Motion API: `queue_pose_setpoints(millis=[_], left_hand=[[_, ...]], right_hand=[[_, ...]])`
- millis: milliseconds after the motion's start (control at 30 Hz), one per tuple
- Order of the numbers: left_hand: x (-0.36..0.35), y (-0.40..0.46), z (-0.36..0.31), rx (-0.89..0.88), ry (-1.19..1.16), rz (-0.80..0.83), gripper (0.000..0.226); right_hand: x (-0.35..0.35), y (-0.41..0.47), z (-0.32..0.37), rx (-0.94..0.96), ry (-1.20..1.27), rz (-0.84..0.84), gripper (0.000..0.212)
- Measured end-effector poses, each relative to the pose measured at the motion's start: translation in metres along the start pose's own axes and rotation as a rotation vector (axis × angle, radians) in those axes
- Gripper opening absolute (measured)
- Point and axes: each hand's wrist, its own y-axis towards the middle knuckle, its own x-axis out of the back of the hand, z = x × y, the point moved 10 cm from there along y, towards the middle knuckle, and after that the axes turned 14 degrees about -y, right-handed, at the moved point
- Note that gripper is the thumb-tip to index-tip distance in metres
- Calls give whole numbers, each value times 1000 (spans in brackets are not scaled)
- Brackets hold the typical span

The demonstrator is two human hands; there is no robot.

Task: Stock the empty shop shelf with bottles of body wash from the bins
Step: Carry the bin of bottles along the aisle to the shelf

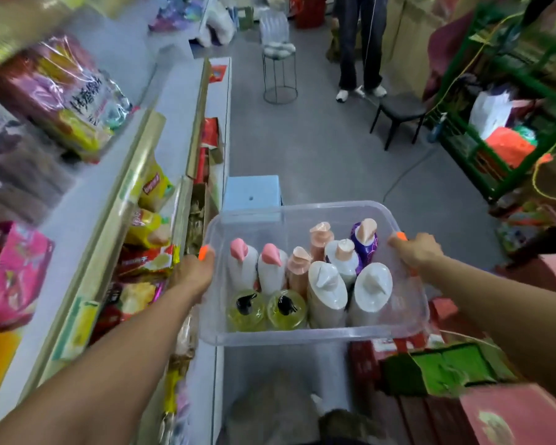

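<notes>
I hold a clear plastic bin (302,335) in the air in front of me. My left hand (195,273) grips its left rim and my right hand (418,250) grips its right rim. Inside stand several pump bottles: two white ones with pink pumps (243,268), peach bottles (299,268), two large white bottles (326,293), a purple bottle (365,239) and two yellow bottles with black pumps (246,309). No empty shelf is clearly visible.
Shelves (116,200) packed with snack bags run along the left. A light blue stool (252,192) stands just beyond the bin. A person (360,43) stands down the aisle by a wire stool (280,72) and a black chair (398,117). Red boxes (511,419) sit at lower right, a green rack (507,91) further right.
</notes>
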Motion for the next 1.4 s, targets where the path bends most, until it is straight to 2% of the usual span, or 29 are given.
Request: queue_pose_setpoints(millis=[300,467,667,1033,1200,1400], left_hand=[[-42,197,-139,15,-3,-1,67],[-60,295,-214,39,-60,30,61],[-78,398,-296,77,-18,-7,63],[-142,555,-372,349,-204,-187,62],[-158,600,-381,513,-305,-255,68],[-181,654,-374,671,-474,-300,65]], right_hand=[[20,209,144,-48,-9,28,52],[31,301,231,-38,-12,69,44],[42,415,324,-12,-63,118,42],[23,681,546,217,-302,274,48],[-2,754,661,367,-418,311,45],[-66,811,780,527,-572,361,44]])
